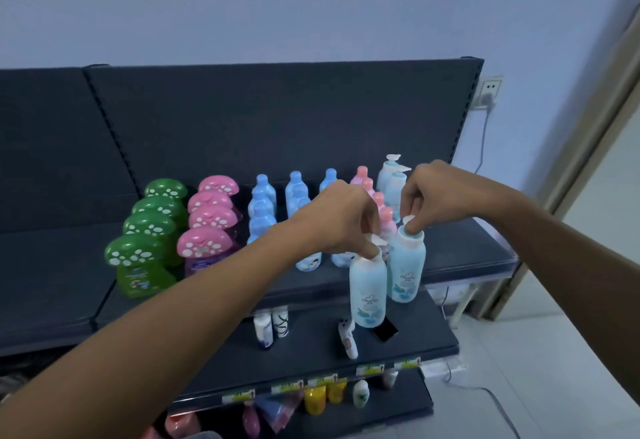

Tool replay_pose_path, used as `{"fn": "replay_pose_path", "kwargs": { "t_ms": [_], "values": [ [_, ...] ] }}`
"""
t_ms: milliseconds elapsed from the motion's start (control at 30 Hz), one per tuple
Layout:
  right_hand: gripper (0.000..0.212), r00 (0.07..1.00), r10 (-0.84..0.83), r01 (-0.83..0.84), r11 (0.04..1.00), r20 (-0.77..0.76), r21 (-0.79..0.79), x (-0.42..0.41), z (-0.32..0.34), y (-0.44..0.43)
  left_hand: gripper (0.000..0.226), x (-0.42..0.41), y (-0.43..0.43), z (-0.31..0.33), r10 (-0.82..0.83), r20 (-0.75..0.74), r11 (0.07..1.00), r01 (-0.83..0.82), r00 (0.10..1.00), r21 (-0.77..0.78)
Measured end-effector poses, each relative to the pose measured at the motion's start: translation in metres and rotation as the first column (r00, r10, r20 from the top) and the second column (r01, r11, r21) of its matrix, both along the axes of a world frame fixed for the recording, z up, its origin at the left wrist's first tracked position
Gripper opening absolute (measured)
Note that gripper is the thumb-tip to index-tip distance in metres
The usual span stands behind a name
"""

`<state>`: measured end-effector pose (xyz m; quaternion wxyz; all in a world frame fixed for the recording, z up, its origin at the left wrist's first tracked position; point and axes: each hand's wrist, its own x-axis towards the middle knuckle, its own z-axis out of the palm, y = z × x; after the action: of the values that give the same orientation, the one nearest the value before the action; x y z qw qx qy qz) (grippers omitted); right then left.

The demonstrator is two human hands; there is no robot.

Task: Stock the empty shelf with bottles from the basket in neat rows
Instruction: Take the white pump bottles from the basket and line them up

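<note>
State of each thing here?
left hand: grips nearer pump bottle by top
right hand: grips farther pump bottle by top
nearer pump bottle: upright, held before shelf
farther pump bottle: upright, at shelf edge
green mushroom-cap bottles: upright, one row
pink mushroom-cap bottles: upright, one row

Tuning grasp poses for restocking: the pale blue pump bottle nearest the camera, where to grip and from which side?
Likely the neck under the pump head, from above. The near bottle is upright, its round body close beside the second bottle, its top clear of neighbours. The left hand pinches it there; the right hand holds the second likewise.
</note>
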<state>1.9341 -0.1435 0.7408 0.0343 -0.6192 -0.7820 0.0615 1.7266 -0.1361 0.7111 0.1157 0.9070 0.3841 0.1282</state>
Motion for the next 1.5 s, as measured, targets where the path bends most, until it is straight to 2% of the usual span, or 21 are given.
{"fn": "replay_pose_path", "kwargs": {
  "t_ms": [100,300,533,867,1000,1100,1500],
  "values": [
    [0.01,1.0,0.001,-0.001,1.0,-0.012,-0.019,0.036,-0.003,0.021,0.023,0.038,0.014,-0.003,0.005,0.049,1.0,-0.004,0.999,-0.019],
    [0.011,1.0,0.01,-0.01,1.0,-0.018,0.008,0.092,-0.009,0.064,0.026,0.104,0.041,-0.008,0.058,0.064,0.995,-0.063,0.996,0.074],
    [0.012,0.998,0.04,-0.039,0.999,-0.053,0.02,0.129,-0.023,0.116,0.024,0.148,0.071,-0.013,0.134,0.09,0.991,-0.136,0.987,0.018],
    [0.018,0.992,0.095,-0.096,0.995,-0.079,-0.011,0.134,-0.044,0.17,0.027,0.173,0.107,-0.029,0.251,0.065,0.968,-0.25,0.966,-0.016],
    [0.015,0.993,0.108,-0.108,0.994,-0.051,-0.003,0.13,-0.048,0.183,0.031,0.176,0.119,-0.032,0.265,0.063,0.964,-0.265,0.962,-0.008],
    [0.02,0.993,0.105,-0.106,0.994,-0.047,-0.01,0.13,-0.052,0.19,0.033,0.179,0.126,-0.035,0.276,0.069,0.961,-0.275,0.959,-0.022],
    [0.008,0.992,0.106,-0.108,0.993,-0.064,-0.04,0.131,-0.052,0.206,0.032,0.188,0.14,-0.049,0.302,0.089,0.953,-0.299,0.949,-0.05]
  ]
}}
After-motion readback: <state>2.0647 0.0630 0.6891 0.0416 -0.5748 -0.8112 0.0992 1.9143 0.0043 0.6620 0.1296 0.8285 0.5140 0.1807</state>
